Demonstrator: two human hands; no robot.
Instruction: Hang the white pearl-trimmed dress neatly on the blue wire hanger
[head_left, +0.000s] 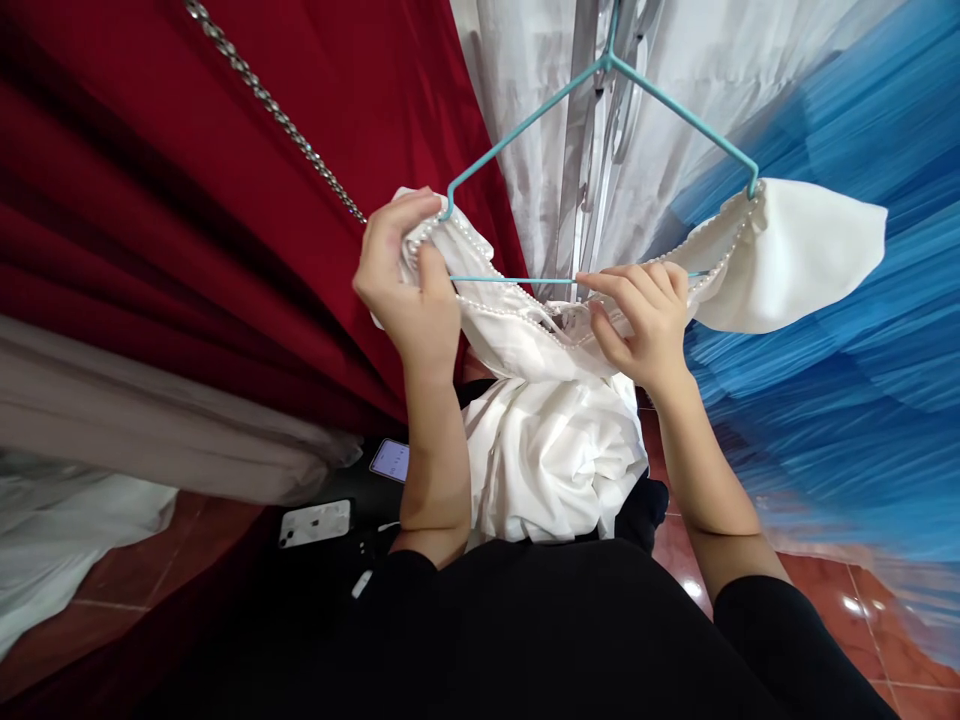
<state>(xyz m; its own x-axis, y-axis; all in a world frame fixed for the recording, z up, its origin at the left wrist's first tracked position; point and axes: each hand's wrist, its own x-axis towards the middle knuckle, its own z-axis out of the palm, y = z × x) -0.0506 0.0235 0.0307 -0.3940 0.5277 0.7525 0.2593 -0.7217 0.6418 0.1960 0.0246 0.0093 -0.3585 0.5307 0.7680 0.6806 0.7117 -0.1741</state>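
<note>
A white dress (555, 460) with pearl-beaded edges hangs on a light blue hanger (532, 108), its lower part bunched over my lap. My left hand (409, 270) is closed on the dress's beaded shoulder at the hanger's left end, thumb in front and fingers wrapped behind. At the hanger's bottom bar, my right hand (637, 315) has its fingers bent over the bar and the neckline, thumb below. The right sleeve of the dress spreads out past the hanger's right end. What lies under the right fingers is partly hidden.
Red fabric (360, 120) with a beaded chain (277, 115) hangs at left. Blue tulle (840, 300) fills the right side, and white cloth (517, 90) hangs behind the hanger. Two phones, one white (315, 523) and one with a lit screen (390, 459), lie on a black surface.
</note>
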